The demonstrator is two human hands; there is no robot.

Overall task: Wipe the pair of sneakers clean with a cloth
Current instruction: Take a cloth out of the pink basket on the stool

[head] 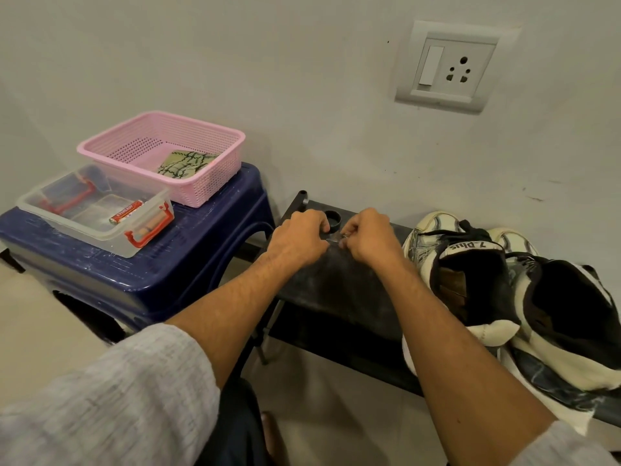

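Left hand (297, 238): centre of the frame, fingers curled, fingertips pinching a small glinting item (335, 241) that is too small to identify.
Right hand (368, 242): just right of the left one, fingers curled the same way and pinching the same item, so the two hands' fingertips meet.
Black rack (336, 290): centre to lower right, with both hands over the left part of its top shelf.
Sneakers (470, 270): right of the frame, side by side on the rack's top shelf, toes toward the wall, neither hand touching them.
Cloth (186, 164): green and patterned, lying in the pink basket (111, 148) at upper left, well apart from the hands.
Blue stool (208, 237): left of the frame, carrying the basket and a clear box (134, 248).
Clear box: in front of the basket, with red latches and a red battery (126, 212) inside.
Wall socket (448, 67): upper right.
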